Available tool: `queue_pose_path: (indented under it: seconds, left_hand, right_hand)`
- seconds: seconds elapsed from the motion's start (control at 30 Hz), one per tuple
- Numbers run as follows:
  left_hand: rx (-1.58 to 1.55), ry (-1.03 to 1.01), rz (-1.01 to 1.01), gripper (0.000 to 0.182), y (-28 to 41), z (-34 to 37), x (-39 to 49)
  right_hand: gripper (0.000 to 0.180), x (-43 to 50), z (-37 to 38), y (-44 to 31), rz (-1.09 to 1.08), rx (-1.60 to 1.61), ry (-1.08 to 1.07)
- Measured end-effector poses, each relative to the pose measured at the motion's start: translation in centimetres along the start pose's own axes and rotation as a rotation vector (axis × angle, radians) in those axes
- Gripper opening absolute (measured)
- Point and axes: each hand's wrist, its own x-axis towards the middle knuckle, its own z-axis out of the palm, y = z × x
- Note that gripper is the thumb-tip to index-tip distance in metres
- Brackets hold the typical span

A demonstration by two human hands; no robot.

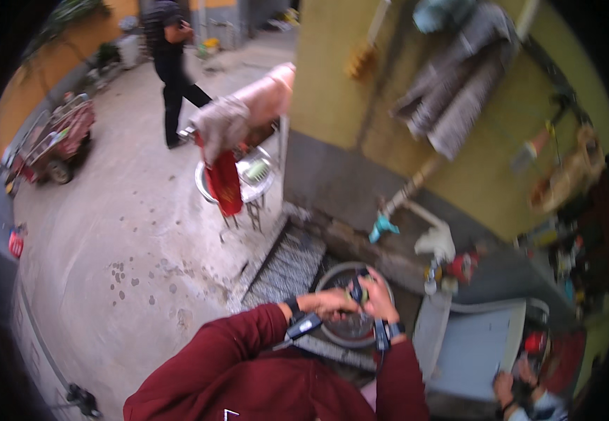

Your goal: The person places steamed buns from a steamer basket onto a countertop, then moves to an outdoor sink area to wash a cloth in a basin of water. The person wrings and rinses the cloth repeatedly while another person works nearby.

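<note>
Over a round grey basin with what looks like water in it, my two hands meet. My right hand grips a small dark and yellow-green object, too blurred to name. From the other side, my left hand is closed around the lower part of the same object. Fingers hide much of it. Both wrists carry strapped-on dark devices below maroon sleeves.
Beside the basin lies a ridged grey slab. A turquoise tap juts from the wall pipe. At right stands a white tub-like appliance, with another person's hands nearby. A person walks past a cloth-draped rack.
</note>
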Motion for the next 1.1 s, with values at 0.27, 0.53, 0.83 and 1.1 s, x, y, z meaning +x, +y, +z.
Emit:
queue_pose_path:
  seconds: [0.27, 0.53, 0.83, 1.1]
  left_hand:
    - [1.043, 0.701, 0.392, 0.045, -1.1, 0.2, 4.2]
    - [1.496, 0.694, 0.560, 0.061, -3.2, -0.6, 4.4]
    - [-0.343, 0.298, 0.072, 0.026, -0.8, -0.2, 1.6]
    - [-1.349, -0.358, -0.012, 0.042, 0.8, 2.5, -0.9]
  right_hand:
    - [0.038, 2.0, 2.9, 3.7, 0.327, 0.338, 0.728]
    - [0.018, 1.2, 2.7, 8.2, 0.445, 0.523, 0.950]
    - [0.051, -1.5, -0.8, 3.9, 0.457, 1.003, 0.121]
    - [0.048, 1.5, 1.9, -1.5, 0.089, 0.978, -0.049]
